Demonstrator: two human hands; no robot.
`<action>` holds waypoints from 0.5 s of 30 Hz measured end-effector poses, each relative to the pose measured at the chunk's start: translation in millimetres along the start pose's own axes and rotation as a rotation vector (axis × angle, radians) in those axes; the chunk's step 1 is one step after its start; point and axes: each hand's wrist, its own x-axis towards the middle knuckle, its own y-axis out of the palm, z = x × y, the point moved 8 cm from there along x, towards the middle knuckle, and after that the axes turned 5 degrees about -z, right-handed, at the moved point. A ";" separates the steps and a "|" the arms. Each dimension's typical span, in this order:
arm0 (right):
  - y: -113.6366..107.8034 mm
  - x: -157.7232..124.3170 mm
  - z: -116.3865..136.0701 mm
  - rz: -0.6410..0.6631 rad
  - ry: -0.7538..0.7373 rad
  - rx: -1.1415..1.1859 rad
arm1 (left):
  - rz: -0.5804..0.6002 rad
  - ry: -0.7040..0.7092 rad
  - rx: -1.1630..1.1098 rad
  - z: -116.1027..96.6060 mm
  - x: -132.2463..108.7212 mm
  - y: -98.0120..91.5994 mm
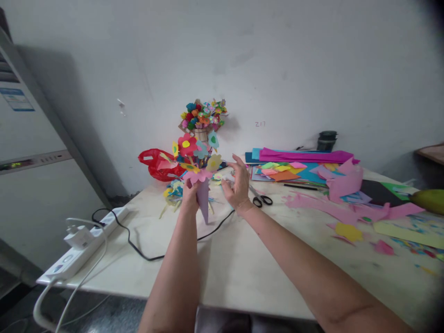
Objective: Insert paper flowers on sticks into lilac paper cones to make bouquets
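My left hand (pixel 190 196) is wrapped around a purple paper cone (pixel 204 199), held upright with its tip pointing down. Paper flowers on stems rise out of the cone: a red flower (pixel 187 144), a light blue flower (pixel 212 139) and a pale yellow flower (pixel 213 163) among several. A pink scalloped edge (pixel 196 176) rings the cone's mouth. To the right of the bouquet, my right hand (pixel 238 185) is raised with thumb and fingers apart, and nothing clear shows between them. Black-handled scissors (pixel 262 200) lie just beyond the right wrist.
A white power strip (pixel 86 243) with a plugged-in charger sits at the left, its black cable (pixel 138 252) crossing the table. Behind are a red plastic bag (pixel 157 169) and a wall bouquet (pixel 201 115). Coloured paper sheets (pixel 308 157) and pink scraps (pixel 322 206) cover the right side.
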 end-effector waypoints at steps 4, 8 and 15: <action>24.2 -13.5 -10.2 0.237 0.142 0.027 | -0.030 0.022 -0.106 -2.8 3.0 -7.3; 62.4 -46.5 -32.8 0.659 0.428 0.088 | 0.026 -0.049 -0.181 -0.5 2.1 -7.4; 86.9 -88.6 -34.0 0.939 0.879 0.506 | 0.206 -0.099 -0.202 2.3 -5.1 7.5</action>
